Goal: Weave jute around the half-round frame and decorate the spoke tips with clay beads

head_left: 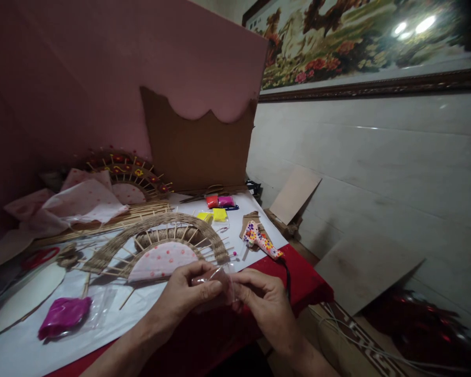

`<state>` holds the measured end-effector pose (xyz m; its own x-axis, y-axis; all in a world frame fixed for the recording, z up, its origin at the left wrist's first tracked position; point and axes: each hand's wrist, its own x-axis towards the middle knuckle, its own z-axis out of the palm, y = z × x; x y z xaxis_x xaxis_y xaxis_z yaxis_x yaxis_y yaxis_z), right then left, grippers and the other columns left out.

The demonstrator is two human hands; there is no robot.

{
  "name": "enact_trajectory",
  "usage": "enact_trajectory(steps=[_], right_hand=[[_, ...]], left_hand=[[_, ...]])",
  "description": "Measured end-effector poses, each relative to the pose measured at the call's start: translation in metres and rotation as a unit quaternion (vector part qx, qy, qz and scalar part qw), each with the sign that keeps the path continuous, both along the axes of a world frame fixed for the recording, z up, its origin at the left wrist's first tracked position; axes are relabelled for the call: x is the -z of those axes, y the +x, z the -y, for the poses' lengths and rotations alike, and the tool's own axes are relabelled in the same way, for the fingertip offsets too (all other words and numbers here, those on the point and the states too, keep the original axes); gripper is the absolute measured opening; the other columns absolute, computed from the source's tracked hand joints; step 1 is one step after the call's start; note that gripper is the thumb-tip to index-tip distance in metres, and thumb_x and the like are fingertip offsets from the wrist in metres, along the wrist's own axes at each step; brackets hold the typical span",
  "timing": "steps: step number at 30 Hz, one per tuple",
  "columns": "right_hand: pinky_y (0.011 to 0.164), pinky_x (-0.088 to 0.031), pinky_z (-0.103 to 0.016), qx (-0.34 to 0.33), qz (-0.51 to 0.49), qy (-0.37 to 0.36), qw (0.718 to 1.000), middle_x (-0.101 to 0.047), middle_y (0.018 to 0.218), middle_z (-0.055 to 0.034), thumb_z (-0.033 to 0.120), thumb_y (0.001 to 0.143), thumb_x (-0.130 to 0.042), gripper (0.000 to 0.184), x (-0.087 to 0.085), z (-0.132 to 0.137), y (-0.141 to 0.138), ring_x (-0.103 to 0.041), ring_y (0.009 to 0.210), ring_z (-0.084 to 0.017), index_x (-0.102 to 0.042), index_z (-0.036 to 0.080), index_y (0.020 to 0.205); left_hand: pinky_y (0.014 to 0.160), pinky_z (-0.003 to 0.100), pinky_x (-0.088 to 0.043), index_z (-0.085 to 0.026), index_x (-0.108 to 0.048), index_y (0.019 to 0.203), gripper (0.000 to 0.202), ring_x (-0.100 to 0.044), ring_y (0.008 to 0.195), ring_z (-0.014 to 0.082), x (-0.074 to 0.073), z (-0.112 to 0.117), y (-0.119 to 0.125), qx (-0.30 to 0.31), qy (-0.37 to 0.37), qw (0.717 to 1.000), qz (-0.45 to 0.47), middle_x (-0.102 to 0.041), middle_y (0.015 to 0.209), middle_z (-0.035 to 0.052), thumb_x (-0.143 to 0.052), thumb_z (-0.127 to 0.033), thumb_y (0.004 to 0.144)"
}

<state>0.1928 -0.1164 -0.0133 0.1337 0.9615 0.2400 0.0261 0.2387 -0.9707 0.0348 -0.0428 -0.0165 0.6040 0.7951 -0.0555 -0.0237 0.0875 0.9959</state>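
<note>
Well left of the left hand, a white rounded panel [27, 301] is laid flat, red loop handles [41, 258] seen just beyond. Magenta packet [65, 317] is set on the white sheet [115, 314], left of the left wrist, not touched. Farther beyond, dotted fabric [84, 201] is heaped; a flower-decorated fan frame [131, 170] is stood behind it. Woven fan frame [160, 225], half filled with dotted pink, is placed just beyond the left hand, twine roll [170, 237] behind its ribs.

Left hand [188, 288]: fingers curled, clear plastic packet [222, 273] pinched under the thumb. Packet is held between both hands, off the sheet, near the red cloth edge; brownish content can't be identified. Right hand [259, 293]: nearly closed, packet's right end gripped between thumb and fingers.

Beyond the packet, a red packet [212, 201] and yellow packet [220, 214] are laid out. Beyond the right hand, a flower-patterned pistol-shaped tool [262, 241] is rested on cardboard [250, 222].
</note>
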Motion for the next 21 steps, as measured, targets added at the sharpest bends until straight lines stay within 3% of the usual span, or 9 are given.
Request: enact_trajectory(steps=[2,8,14,21], right_hand=[[0.048,-0.04,-0.021,-0.009,-0.008,-0.023,1.0,-0.053,0.059,0.0009,0.026,0.076,-0.065,0.013,0.0009,-0.0008,0.0011,-0.049,0.05,-0.009,-0.073,0.015,0.076],[0.046,-0.037,-0.019,-0.024,-0.04,-0.106,0.993,-0.055,0.06,0.0012,0.019,0.064,-0.072,0.009,0.0009,-0.0026,0.0026,-0.047,0.049,-0.007,-0.07,0.012,0.068],[0.055,-0.04,-0.021,-0.034,-0.007,-0.068,0.997,-0.058,0.062,0.0008,0.025,0.072,-0.068,0.013,0.0026,-0.0036,0.0019,-0.049,0.058,-0.01,-0.065,0.012,0.07],[0.056,-0.04,-0.02,0.029,0.085,-0.033,0.995,-0.057,0.065,0.0015,0.026,0.079,-0.06,0.012,0.0056,-0.0014,0.0033,-0.05,0.061,-0.01,-0.061,0.015,0.074]], left_hand=[[0.048,0.021,-0.031,-0.013,-0.059,0.077,0.034,-0.046,0.053,0.01,0.0001,0.0008,0.0007,0.026,-0.019,0.999,-0.012,-0.057,0.061,-0.0005,-0.071,-0.043,0.064],[0.05,0.021,-0.03,-0.013,-0.061,0.075,0.031,-0.041,0.055,0.0091,-0.0019,0.0035,-0.0008,0.032,0.044,0.998,-0.039,-0.051,0.06,-0.0034,-0.07,-0.041,0.066],[0.049,0.02,-0.031,-0.014,-0.06,0.074,0.028,-0.044,0.054,0.0089,-0.0022,0.0041,0.0,0.037,0.016,0.999,-0.018,-0.053,0.06,-0.0035,-0.071,-0.039,0.066],[0.039,0.017,-0.023,-0.014,-0.057,0.071,0.029,-0.034,0.043,0.0049,-0.0017,0.0058,0.0033,0.004,-0.043,0.999,0.009,-0.049,0.051,-0.0052,-0.072,-0.039,0.065]])
